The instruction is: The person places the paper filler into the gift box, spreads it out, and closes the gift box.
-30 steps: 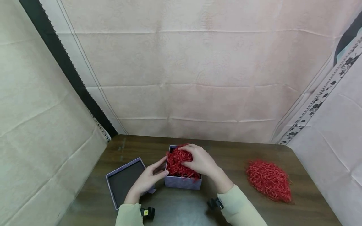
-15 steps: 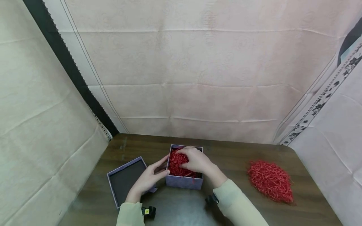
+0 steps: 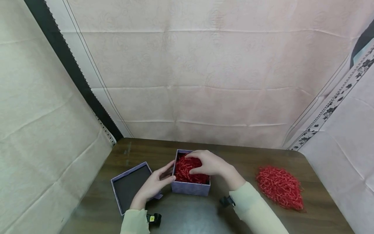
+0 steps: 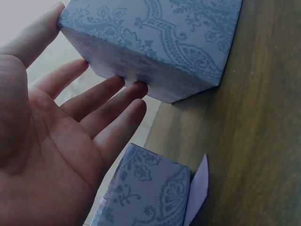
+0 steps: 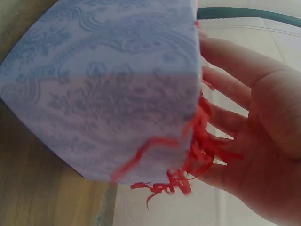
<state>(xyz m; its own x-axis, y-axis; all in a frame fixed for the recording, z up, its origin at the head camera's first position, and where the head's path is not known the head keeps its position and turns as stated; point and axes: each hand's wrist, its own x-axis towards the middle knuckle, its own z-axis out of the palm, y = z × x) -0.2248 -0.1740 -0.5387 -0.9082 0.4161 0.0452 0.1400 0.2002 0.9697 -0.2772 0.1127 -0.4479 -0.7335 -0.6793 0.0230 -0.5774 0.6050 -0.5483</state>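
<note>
A lavender patterned box stands upright on the table, with red shredded paper inside it. My left hand steadies the box from the left. In the left wrist view its straight fingertips touch the box wall, and the thumb lies at the rim's corner. My right hand reaches over the right rim onto the paper, thumb and fingers spread and lightly bent. The right wrist view shows several red strands hanging over the rim beside the palm; the fingertips are hidden inside the box.
To the left, the box lid lies inside up, its dark lining showing, partly behind the left forearm. A loose pile of red shredded paper sits on the right of the wooden table. Pale cloth hangs behind.
The red paper, which bulged over the rim, now lies lower in the box. My right hand pressed down, then shifted right and slightly up. The left hand stays at the box's side.
</note>
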